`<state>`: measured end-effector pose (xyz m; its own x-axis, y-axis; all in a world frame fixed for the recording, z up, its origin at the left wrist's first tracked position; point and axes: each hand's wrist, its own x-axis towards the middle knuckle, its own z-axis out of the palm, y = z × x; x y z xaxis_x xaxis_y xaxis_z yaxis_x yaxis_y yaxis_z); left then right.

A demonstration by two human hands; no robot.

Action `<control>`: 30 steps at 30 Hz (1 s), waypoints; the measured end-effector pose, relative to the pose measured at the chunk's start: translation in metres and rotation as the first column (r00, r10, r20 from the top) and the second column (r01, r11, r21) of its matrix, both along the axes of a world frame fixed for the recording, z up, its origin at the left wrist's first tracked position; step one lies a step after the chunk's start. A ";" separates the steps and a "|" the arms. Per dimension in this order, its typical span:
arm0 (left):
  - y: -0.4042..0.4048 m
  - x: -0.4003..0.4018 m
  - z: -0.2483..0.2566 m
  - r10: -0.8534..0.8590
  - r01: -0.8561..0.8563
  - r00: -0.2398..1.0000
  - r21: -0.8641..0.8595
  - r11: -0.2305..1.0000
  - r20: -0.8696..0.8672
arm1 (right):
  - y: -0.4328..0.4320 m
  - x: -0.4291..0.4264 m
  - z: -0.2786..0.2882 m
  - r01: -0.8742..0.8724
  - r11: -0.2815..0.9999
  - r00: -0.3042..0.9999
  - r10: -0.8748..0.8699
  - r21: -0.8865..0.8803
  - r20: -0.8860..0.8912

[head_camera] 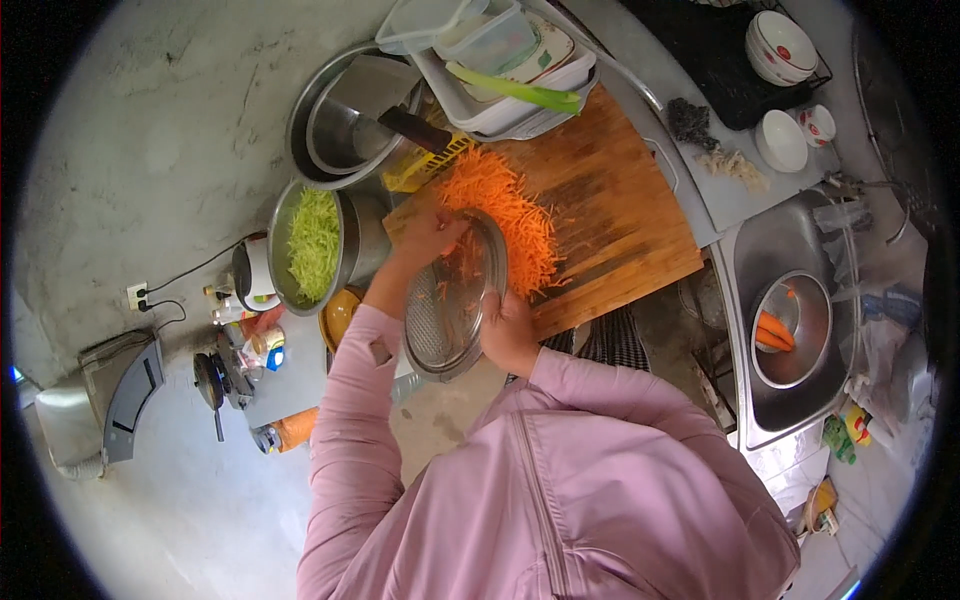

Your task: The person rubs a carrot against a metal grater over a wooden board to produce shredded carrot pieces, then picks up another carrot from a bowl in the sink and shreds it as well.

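My right hand (pixel 510 326) grips the near-right rim of a stainless-steel basin (pixel 491 247), held tilted at the board's near-left corner. A perforated metal surface, like a grater's, (pixel 426 319) shows inside, with a few orange shreds clinging about it. My left hand (pixel 429 234) is at the basin's far-left side, its fingers curled. Some orange shows at the fingertips; whether they hold a piece is unclear. Beyond the basin, a heap of shredded carrot (pixel 517 225) lies on a wooden chopping board (pixel 622 217).
Left stands a metal pot of pale green shreds (pixel 313 251). A cleaver (pixel 375 86) rests across nested steel basins (pixel 300 142). Plastic containers (pixel 487 37) and a green stalk (pixel 517 90) are stacked behind the board. In the sink (pixel 780 409), a bowl (pixel 814 352) holds carrots (pixel 774 331).
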<state>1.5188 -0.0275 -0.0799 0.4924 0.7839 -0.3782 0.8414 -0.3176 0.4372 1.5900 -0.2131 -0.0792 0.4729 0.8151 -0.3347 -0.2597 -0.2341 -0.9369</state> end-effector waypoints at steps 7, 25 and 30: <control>0.040 -0.021 0.013 0.072 0.022 0.961 -0.336 0.942 0.265 | -0.023 0.046 0.020 0.048 0.999 0.986 -0.049 -0.009 -0.159; -0.043 0.067 -0.063 0.246 -0.044 0.844 -0.396 0.917 0.476 | -0.109 0.194 0.071 0.540 0.831 0.825 -0.554 -0.137 -0.109; 0.009 0.032 -0.097 0.294 -0.124 0.730 -0.304 0.945 0.617 | -0.113 0.207 0.075 0.523 0.849 0.818 -0.524 -0.072 -0.238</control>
<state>1.5505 -0.0183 -0.1773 0.5164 0.8305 -0.2090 0.3596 0.0112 0.9330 1.7970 -0.3266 -0.0041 0.7331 0.4664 -0.4950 -0.5591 -0.0011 -0.8291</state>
